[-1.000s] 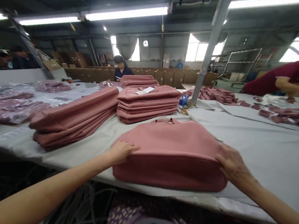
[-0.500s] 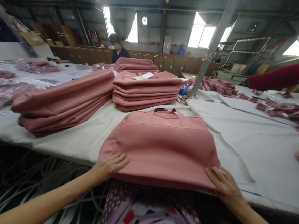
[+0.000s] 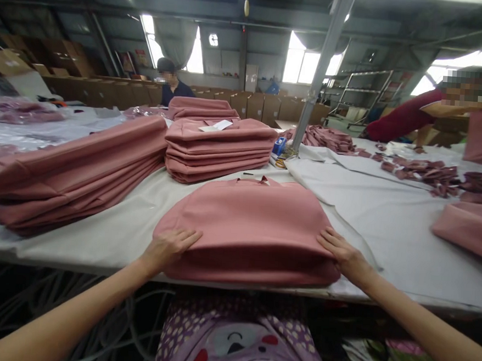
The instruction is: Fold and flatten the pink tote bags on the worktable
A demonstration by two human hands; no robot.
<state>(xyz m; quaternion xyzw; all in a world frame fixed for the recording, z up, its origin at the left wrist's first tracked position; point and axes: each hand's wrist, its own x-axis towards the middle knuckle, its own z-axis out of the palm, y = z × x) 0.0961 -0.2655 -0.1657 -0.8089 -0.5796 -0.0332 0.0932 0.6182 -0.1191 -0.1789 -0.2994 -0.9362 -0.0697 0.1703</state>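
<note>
A pink handbag (image 3: 255, 214) lies at the table's front edge before me, its handles pointing away and its bottom panel facing me. My left hand (image 3: 172, 245) holds its lower left corner, fingers over the top. At the lower right side, my right hand (image 3: 341, 253) grips the bag the same way. Both thumbs are hidden. Just beyond it stands a stack of pink bags (image 3: 220, 154) with a white paper (image 3: 215, 126) on top. Another pile of pink bags (image 3: 72, 174) leans to the left.
A metal post (image 3: 321, 70) rises behind a blue tape dispenser (image 3: 279, 146). Small pink pieces (image 3: 427, 172) lie on the right of the white-covered table (image 3: 371, 211). One co-worker (image 3: 175, 88) is at the back; another (image 3: 410, 115) leans in at right, holding pink fabric.
Both hands have tilted the bag's near side up, so more of its bottom panel shows. The view has turned right. The right-hand co-worker now appears with a raised pink piece.
</note>
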